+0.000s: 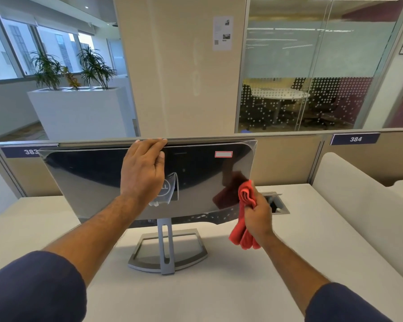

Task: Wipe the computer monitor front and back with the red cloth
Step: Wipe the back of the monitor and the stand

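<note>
1. Standing on the white desk (pixel 289 263), the monitor (pixel 98 177) shows its glossy dark back to the camera, tilted so its top edge leans away toward the partition (pixel 289 159).
2. Its silver stand (pixel 165 249) rises from an open frame base at 6 o'clock of the panel.
3. A white-and-red sticker (pixel 223 154) sits on the back at about 1 o'clock; a loose strip of clear film (pixel 170 191) hangs near the centre logo.
4. The left hand (pixel 143 173) lies over the top edge at 12 o'clock, fingers bent over the rim and the thumb against the back, gripping the panel.
5. The cloth (pixel 244 219), red and bunched, is at 4 o'clock of the panel, its upper folds just beside the lower right corner; whether they touch the surface cannot be told. Its red reflection shows in the gloss.
6. The right hand (pixel 258 214) is curled around the cloth's middle, with folds sticking out above the fist and a longer tail hanging below.
7. A cable port (pixel 277 203) is set into the desk at 3 o'clock of the right hand, partly hidden by it.
8. Labels 383 (pixel 29 151) and 384 (pixel 355 138) sit on the partition at 10 and 2 o'clock.
9. Beyond are a beige column (pixel 179 66), a planter (pixel 79 110) at 10 o'clock, and a glass-walled room (pixel 312 77) at 1 o'clock.
</note>
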